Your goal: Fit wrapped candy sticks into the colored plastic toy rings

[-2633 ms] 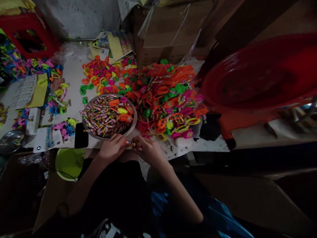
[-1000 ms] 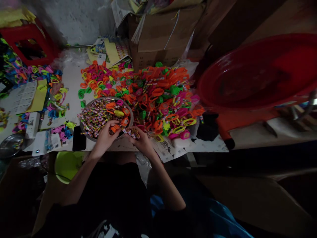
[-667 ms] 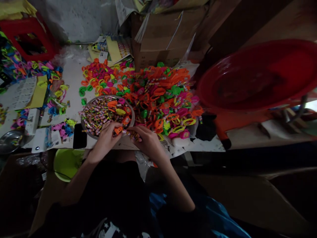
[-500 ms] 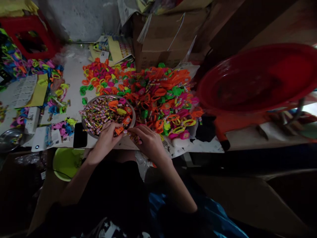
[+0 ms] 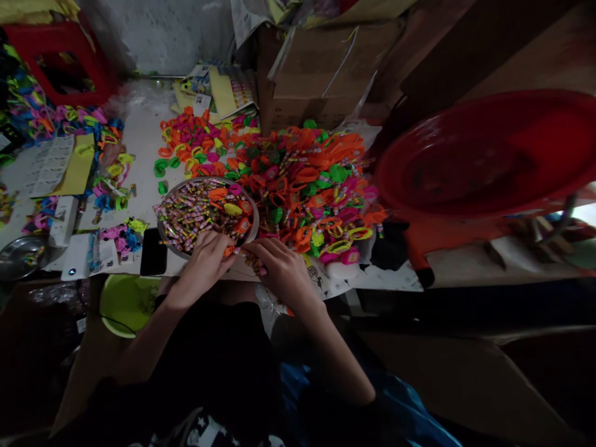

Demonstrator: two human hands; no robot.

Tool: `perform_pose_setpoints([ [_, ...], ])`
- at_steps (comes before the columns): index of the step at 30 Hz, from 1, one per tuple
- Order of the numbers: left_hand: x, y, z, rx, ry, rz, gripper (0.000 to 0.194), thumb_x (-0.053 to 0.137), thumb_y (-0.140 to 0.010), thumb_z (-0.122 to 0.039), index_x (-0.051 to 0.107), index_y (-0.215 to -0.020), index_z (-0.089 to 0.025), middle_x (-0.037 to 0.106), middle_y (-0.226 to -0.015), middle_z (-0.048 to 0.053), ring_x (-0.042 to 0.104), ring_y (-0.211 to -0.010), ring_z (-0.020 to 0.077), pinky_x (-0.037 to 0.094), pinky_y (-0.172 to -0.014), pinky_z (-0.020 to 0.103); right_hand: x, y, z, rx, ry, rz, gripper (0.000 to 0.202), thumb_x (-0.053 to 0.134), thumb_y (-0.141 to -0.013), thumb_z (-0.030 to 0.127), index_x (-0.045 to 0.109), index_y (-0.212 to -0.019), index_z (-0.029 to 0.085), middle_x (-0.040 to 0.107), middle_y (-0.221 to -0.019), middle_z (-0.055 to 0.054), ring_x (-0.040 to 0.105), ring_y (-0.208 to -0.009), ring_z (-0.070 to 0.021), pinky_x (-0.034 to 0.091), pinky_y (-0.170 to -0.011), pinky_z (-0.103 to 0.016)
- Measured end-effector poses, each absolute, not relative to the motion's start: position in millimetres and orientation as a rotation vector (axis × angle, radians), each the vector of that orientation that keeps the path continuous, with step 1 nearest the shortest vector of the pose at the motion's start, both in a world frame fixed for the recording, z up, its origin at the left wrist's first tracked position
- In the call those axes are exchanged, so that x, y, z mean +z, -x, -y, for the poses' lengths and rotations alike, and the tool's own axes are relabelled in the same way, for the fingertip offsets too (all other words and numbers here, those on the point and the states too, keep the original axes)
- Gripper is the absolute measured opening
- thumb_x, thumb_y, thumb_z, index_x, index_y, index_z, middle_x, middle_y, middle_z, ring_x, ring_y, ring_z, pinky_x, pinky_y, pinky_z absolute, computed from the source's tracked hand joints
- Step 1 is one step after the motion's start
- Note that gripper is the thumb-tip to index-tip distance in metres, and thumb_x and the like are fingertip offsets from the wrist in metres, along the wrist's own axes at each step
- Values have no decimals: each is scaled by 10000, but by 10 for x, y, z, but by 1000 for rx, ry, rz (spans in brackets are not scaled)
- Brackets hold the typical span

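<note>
My left hand [image 5: 207, 264] is closed at the near edge of a round metal bowl [image 5: 256, 218], pinching an orange plastic toy watch [image 5: 228, 251] mostly hidden by the fingers. Close beside it, my right hand [image 5: 282, 267] curls around several small tube-shaped wrapped candies [image 5: 254, 263]. One candy end points from the right fingertips toward the orange piece; whether they touch I cannot tell. The bowl is filled with similar printed candies [image 5: 186, 214], with a few orange, yellow and pink plastic pieces on top.
Behind and right of the bowl spreads a heap of bright plastic watches [image 5: 307, 186]. A phone [image 5: 153, 251] lies left of the bowl. A large red basin [image 5: 465, 205] stands at right, a cardboard box [image 5: 321, 68] at the back, a green tub [image 5: 125, 304] below the table edge.
The left fingers have closed further over the orange toy watch, so less of it shows. Both hands stay together at the bowl's edge. The whole view has shifted slightly.
</note>
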State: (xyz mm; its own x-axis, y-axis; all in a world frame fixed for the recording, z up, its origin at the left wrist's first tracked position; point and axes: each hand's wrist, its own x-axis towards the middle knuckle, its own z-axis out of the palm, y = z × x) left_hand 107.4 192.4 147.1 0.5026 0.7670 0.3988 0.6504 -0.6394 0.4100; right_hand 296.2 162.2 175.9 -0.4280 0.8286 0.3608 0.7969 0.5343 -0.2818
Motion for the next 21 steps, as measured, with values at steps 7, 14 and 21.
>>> perform_pose_setpoints([
  [7,1489,-1138,-1889,783,-2519,-1269,89,557,-861,-158,495,-919,-184,598,-900,38,530,-894,217,412,-826,369,1647,-2948,-1614,53,1293,2249,391,436,-759,-9,622,-1042,186,687,-964,-60,621,-867,-183,465,-641,-257],
  [14,1420,-1157,-1909,904,-2447,-1297,105,586,-847,-156,510,-906,-198,602,-899,22,534,-904,202,406,-849,355,1516,-2905,-1585,32,1293,2147,397,433,-767,-3,606,-1081,165,679,-1009,-79,627,-894,-197,487,-697,-278],
  [21,1313,-1136,-1946,862,-2433,-1299,109,612,-837,-178,519,-891,-189,599,-883,18,530,-893,198,396,-825,336,1439,-2910,-1596,17,1277,2150,347,440,-796,23,606,-1064,168,679,-999,-81,623,-881,-198,486,-683,-283],
])
